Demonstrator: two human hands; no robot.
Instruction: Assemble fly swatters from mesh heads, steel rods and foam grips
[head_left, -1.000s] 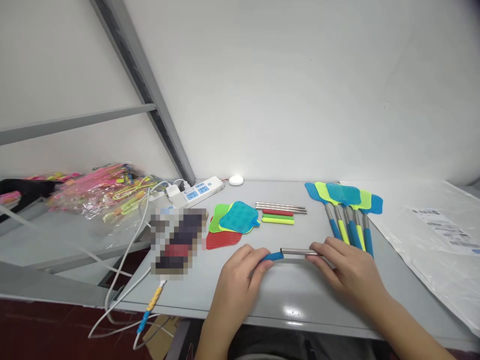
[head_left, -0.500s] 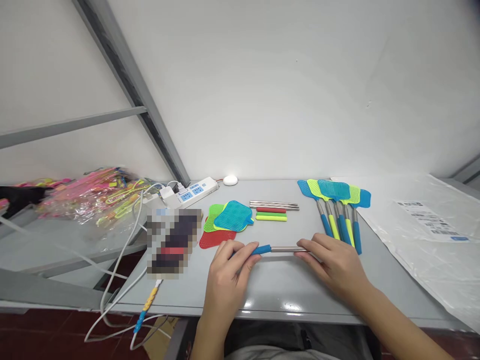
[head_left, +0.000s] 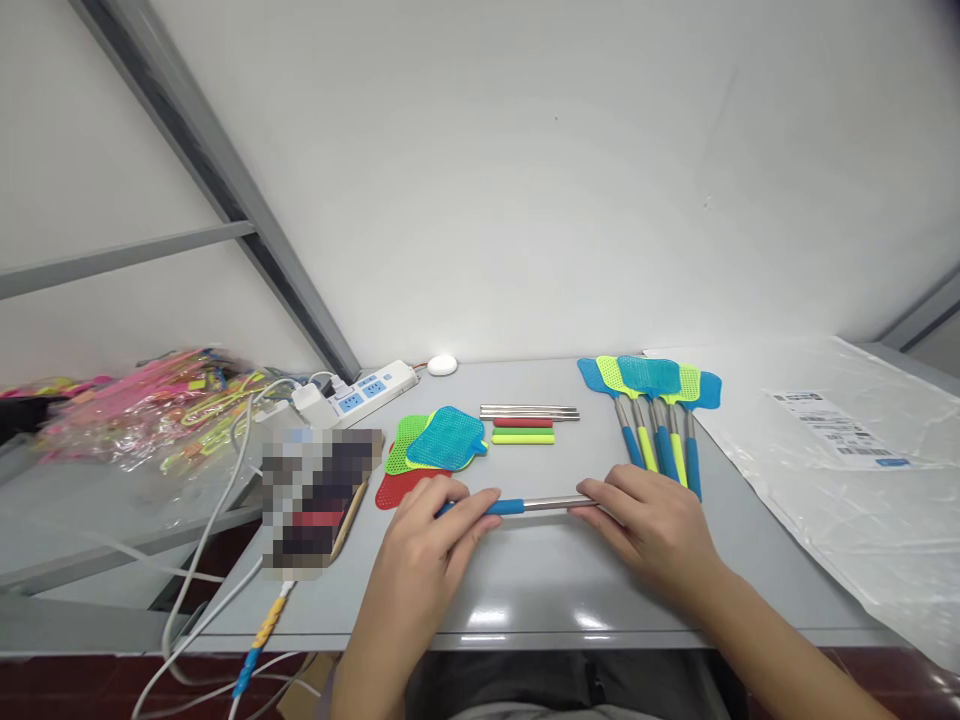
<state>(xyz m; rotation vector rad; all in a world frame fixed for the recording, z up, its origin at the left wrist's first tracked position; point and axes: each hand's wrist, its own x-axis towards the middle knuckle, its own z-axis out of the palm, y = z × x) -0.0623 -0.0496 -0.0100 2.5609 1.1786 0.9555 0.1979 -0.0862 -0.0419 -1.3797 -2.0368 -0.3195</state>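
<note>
- My left hand point(head_left: 424, 545) holds a blue grip point(head_left: 510, 507), fingers wrapped about it and one end left showing.
- My right hand point(head_left: 652, 525) pinches a metal tube point(head_left: 553, 504) near its right end.
- Grip and tube meet in one nearly level line between my hands, above the worktop point(head_left: 540, 585); how deep the tube sits I cannot tell.
- Behind, I see spare tubes point(head_left: 529, 412) side by side, with red, green and yellow spare grips point(head_left: 523, 439) just in front.
- Left of these, swatter heads point(head_left: 448, 438) overlap in a pile, blue on top.
- Beyond my right hand, swatters point(head_left: 649, 375) fan out beside a white plastic sheet point(head_left: 817, 510).
</note>
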